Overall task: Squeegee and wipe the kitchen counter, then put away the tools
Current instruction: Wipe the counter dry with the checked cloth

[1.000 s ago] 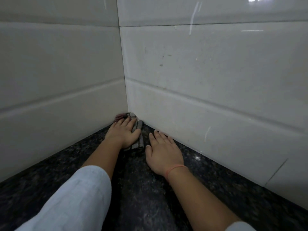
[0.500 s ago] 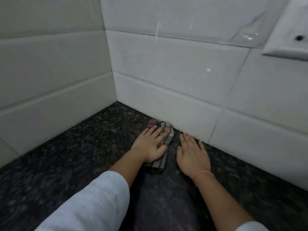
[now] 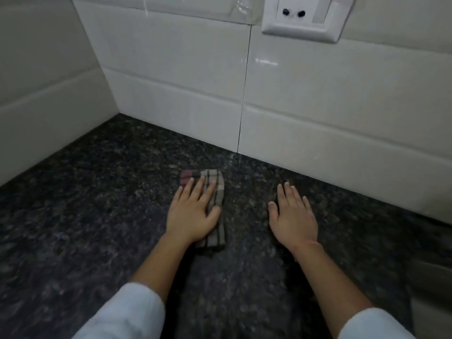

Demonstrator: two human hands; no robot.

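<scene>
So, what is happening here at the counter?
A person seems to be wiping the dark stone counter. The left hand presses flat on a folded checked cloth, a little out from the tiled wall. The right hand lies flat on the bare counter beside it and holds nothing. No squeegee is in view.

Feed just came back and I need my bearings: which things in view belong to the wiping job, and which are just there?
In the job:
- cloth, pressed flat under the left hand
- dark counter
- right hand, flat on the counter

Just there:
- wall socket
- white tiles
</scene>
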